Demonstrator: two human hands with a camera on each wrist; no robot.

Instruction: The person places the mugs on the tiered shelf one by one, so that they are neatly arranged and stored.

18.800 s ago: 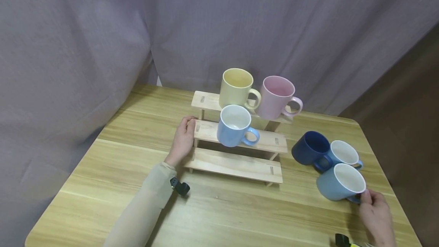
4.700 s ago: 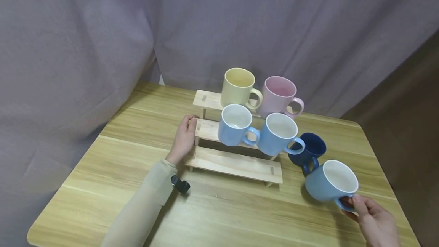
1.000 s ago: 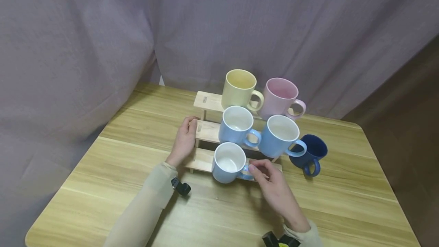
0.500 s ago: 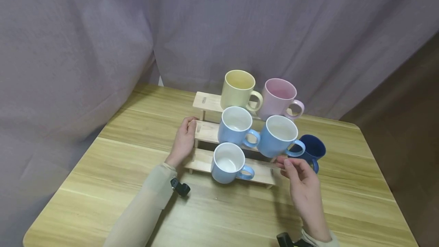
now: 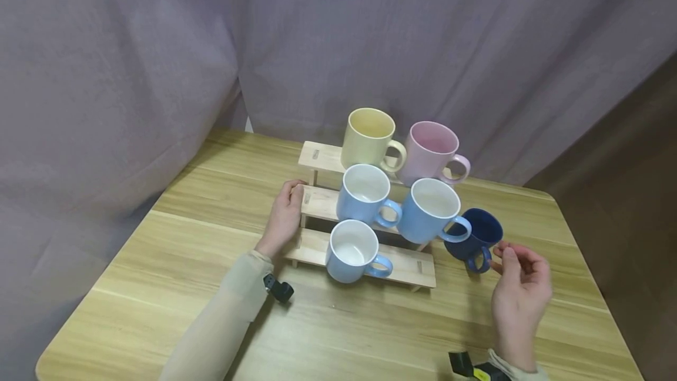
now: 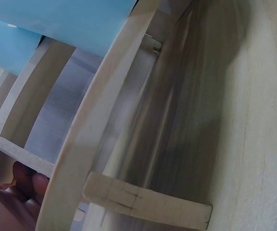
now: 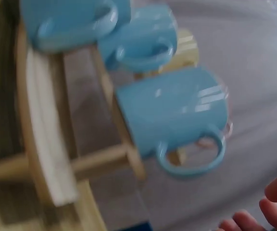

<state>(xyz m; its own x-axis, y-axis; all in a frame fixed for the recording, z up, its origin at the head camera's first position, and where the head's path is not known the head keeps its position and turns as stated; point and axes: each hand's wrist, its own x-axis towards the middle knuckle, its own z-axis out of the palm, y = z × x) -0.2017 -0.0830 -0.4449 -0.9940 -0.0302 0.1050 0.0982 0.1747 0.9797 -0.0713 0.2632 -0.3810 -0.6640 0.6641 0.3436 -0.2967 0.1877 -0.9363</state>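
Observation:
My left hand point(image 5: 282, 216) grips the left end of the middle step of a three-step wooden display stand point(image 5: 312, 246), its fingers point(image 6: 28, 185) curled under the wood in the left wrist view. Just right of the stand, a navy mug point(image 5: 471, 243) stands on the table with its handle toward the front. My right hand point(image 5: 520, 287) is beside that mug, fingers loosely bent and holding nothing. A light blue mug point(image 5: 349, 254) sits on the lowest step. Two more, a left one point(image 5: 359, 204) and a right one point(image 5: 425, 222), share the middle step, handles facing right.
On the top step stand a yellow mug point(image 5: 365, 149) and a pink mug point(image 5: 425, 160). The wooden table point(image 5: 338, 334) reaches back to a grey curtain point(image 5: 338, 46), and a brown drape point(image 5: 624, 181) hangs along its right edge.
Since the oldest frame, two light blue mugs have moved from the table onto the middle and lowest steps. My right hand has let go of the lowest one and moved right to the navy mug.

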